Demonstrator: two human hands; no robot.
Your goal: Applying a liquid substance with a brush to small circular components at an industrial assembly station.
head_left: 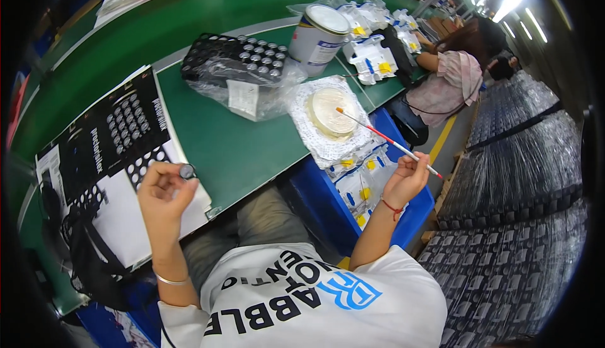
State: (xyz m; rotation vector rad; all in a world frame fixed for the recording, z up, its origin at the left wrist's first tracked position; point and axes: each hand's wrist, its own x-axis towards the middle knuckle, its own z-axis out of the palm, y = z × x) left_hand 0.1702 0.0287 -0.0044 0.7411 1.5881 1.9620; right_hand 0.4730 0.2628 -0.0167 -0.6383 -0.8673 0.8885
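Observation:
My left hand (162, 198) pinches a small round dark knob (187, 171) between thumb and fingertips, above the white sheet (121, 219) at the table's left. In my right hand (405, 183) is a thin paintbrush (379, 133) with a red and white handle. Its orange-brown bristles point left and lie over a shallow round pale dish (314, 123); whether they touch its contents I cannot tell. The dish rests on a crumpled white cloth (307, 141). On the left lies a black printed board (94, 135) carrying rows of small round silver-grey pieces (128, 124).
Behind the dish stands a grey paint can (307, 45). A black tray of round pieces (252, 55) sits in clear plastic. White moulded parts (372, 58) lie at the far right; more fill a blue bin (421, 211). A co-worker (457, 77) sits beyond. Wrapped stacks (510, 184) stand right.

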